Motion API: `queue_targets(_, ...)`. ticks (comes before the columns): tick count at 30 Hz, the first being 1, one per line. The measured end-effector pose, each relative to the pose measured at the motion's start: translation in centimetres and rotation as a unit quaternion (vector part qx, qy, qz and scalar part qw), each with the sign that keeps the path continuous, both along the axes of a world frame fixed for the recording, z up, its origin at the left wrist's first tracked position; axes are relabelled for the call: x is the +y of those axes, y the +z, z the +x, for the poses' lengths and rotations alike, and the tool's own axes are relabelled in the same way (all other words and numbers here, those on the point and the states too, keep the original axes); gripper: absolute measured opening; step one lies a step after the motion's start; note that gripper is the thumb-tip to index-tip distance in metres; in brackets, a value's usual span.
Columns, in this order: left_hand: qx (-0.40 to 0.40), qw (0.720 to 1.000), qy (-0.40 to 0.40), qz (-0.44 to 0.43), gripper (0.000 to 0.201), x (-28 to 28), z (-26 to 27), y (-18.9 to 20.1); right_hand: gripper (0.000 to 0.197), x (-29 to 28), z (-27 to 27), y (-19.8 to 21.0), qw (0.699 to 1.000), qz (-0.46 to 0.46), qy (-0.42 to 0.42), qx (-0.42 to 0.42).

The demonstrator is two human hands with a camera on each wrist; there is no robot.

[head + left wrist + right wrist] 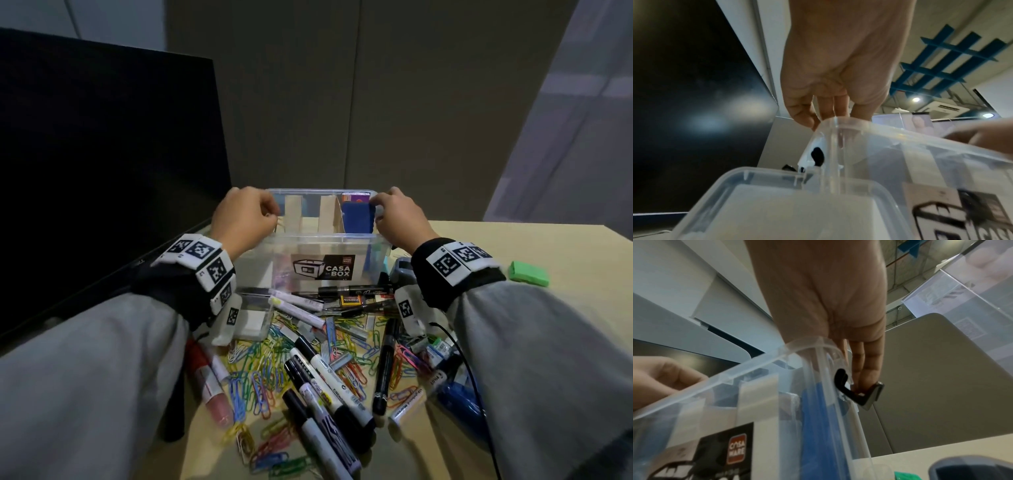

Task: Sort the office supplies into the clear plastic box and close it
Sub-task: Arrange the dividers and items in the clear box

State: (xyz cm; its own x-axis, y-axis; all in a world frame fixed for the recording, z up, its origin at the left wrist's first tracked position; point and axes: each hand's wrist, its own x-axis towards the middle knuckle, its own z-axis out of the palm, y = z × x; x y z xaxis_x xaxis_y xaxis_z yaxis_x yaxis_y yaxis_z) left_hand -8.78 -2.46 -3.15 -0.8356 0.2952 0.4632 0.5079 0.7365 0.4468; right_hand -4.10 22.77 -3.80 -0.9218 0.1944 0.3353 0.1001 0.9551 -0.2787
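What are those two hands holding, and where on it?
Both hold the clear plastic box: the left hand grips its left end at the rim, the right hand its right end, fingers hooked on the black latch there.

Markers (pixel 329 377) and paper clips (pixel 260 370) lie before the box (pixel 318 240).

My right hand (pixel 818 293) reaches down over the corner of the clear plastic box (pixel 760 369), fingertips (pixel 865 378) curled onto the black latch (pixel 851 394) on its side. Something blue (pixel 813 426) stands inside against the wall. My left hand (pixel 663 379) is at the far rim.
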Motion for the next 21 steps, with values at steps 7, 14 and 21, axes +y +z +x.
queue_targets(7, 0.088, 0.988, -0.063, -0.106, 0.015, 1.0, 2.1, 0.0, 0.034, -0.1, 0.2, 0.2, 1.000, 0.002, 0.001, -0.004)
queue_targets(14, 0.073, 0.831, -0.429, -0.347, 0.022, 4.2, 8.0, -1.4, 0.034, -0.2, 0.3, 0.2, 1.000, -0.004, -0.003, -0.005)
queue_targets(21, 0.016, 0.745, -0.499, -0.443, 0.043, 6.7, 11.1, -4.2, 0.035, -0.1, 0.3, 0.2, 1.000, -0.010, 0.003, 0.003)
